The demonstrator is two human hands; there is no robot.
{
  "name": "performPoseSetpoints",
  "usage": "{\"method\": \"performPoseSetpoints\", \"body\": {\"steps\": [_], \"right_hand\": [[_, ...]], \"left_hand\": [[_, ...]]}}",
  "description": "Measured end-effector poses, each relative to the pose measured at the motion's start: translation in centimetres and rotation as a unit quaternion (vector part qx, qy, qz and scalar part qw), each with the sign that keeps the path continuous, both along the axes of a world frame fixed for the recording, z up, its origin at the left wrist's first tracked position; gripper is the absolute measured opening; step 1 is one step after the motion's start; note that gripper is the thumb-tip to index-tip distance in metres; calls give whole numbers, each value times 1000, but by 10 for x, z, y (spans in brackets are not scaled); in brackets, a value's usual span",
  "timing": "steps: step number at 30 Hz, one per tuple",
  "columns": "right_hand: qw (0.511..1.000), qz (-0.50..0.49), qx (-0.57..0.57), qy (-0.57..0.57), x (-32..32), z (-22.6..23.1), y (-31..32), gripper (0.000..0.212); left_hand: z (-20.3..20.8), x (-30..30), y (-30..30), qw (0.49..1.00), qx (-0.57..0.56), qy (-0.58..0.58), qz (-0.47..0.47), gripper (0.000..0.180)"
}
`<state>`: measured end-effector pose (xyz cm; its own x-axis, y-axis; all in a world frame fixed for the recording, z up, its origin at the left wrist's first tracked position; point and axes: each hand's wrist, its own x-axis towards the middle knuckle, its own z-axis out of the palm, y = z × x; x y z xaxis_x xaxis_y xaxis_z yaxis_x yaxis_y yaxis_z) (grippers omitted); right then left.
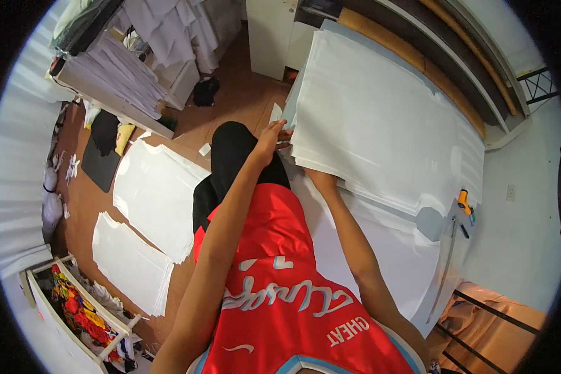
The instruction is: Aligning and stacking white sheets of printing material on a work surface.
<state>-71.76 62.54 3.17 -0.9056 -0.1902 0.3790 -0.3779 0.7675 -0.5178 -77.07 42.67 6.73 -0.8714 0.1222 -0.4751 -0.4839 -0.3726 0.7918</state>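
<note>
A thick stack of white cut sheets, paper or cloth I cannot tell, lies on the table in front of me. My left hand is at the stack's left edge, fingers stretched out toward the sheet edges. Under the stack's near left corner reaches my right hand; the sheets hide its fingers. The near edge of the stack is slightly lifted and fanned above that hand. More white sheets lie below on the table, one with a rounded cutout by a grey patch.
An orange-yellow tool, a dark slim tool and a long ruler lie at the table's right. White cut pieces cover part of the brown floor at left. A rack of colourful cloth stands lower left; long rolls line the back.
</note>
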Motion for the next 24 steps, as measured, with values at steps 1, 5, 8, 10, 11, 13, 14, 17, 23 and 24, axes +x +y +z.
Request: {"method": "performPoseSetpoints", "body": {"steps": [1, 5, 8, 10, 11, 13, 14, 17, 23, 24], "right_hand": [[1000, 16, 19, 9, 1, -1, 1, 35], [1000, 3, 20, 16, -1, -21, 9, 34], [1000, -6, 20, 21, -3, -29, 13, 33], [1000, 6, 5, 9, -2, -24, 5, 34], [1000, 12, -2, 3, -2, -22, 2, 34], [1000, 20, -14, -9, 0, -21, 4, 35], [1000, 23, -15, -9, -2, -26, 2, 35], [999, -26, 24, 39, -12, -65, 32, 37], [999, -1, -18, -39, -21, -36, 15, 36], [997, -21, 9, -67, -26, -36, 20, 37]], "left_hand": [[-1, 1, -2, 1000, 2, -2, -1, 55], [-3, -1, 3, 1000, 2, 4, 5, 45], [1, -2, 7, 1000, -13, 2, 8, 45], [1, 0, 1, 1000, -19, -1, 14, 46], [0, 2, -3, 1000, -21, -1, 19, 46], [1, 5, -5, 1000, -15, 10, 19, 48], [1, 6, -8, 1000, -16, 9, 23, 48], [4, 0, 9, 1000, -7, 13, 5, 51], [-2, 2, -4, 1000, -14, -4, -15, 56], [0, 2, -1, 999, -29, -3, -32, 59]]}}
